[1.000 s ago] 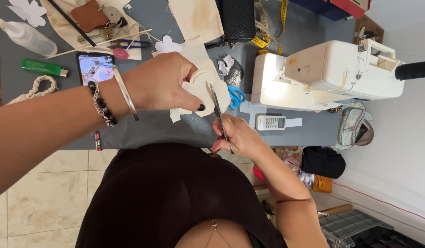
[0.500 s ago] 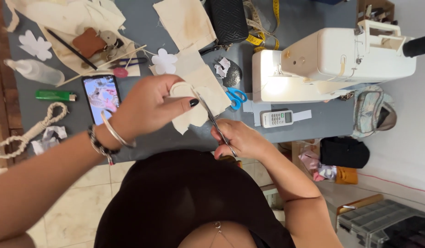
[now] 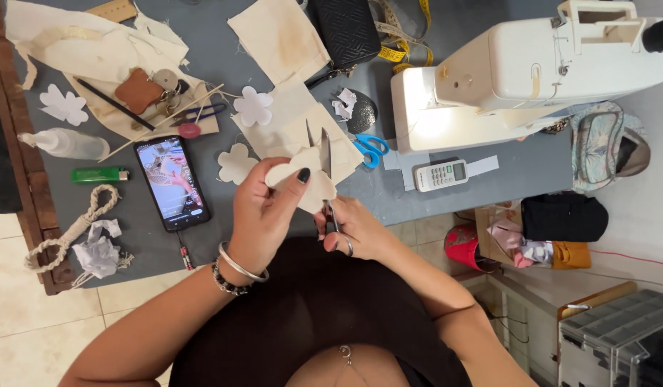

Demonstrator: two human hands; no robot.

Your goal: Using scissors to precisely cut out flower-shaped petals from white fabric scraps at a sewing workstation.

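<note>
My left hand (image 3: 263, 208) pinches a cream fabric piece (image 3: 306, 183) with rounded lobes, thumb on top and fingers curled behind it, holding it up above the near edge of the grey table (image 3: 417, 193). My right hand (image 3: 356, 229) grips the handles of a pair of scissors (image 3: 325, 168), fingers through the loops, and the blades point away from me with the cloth between them.

Just beyond the cloth lie two cut flower shapes (image 3: 252, 106) in the same cream fabric, and blue-handled scissors (image 3: 371, 149) rest a little to the right. Further right stands a white sewing machine (image 3: 518, 72), with a small white remote (image 3: 440, 174) near its base. To the left of my hands a phone (image 3: 171, 183) lies with its screen lit; beyond it are a green lighter (image 3: 98, 174), a clear squeeze bottle (image 3: 66, 143) and a knotted rope (image 3: 77, 226). At the far edge sits a black pouch (image 3: 346, 32).
</note>
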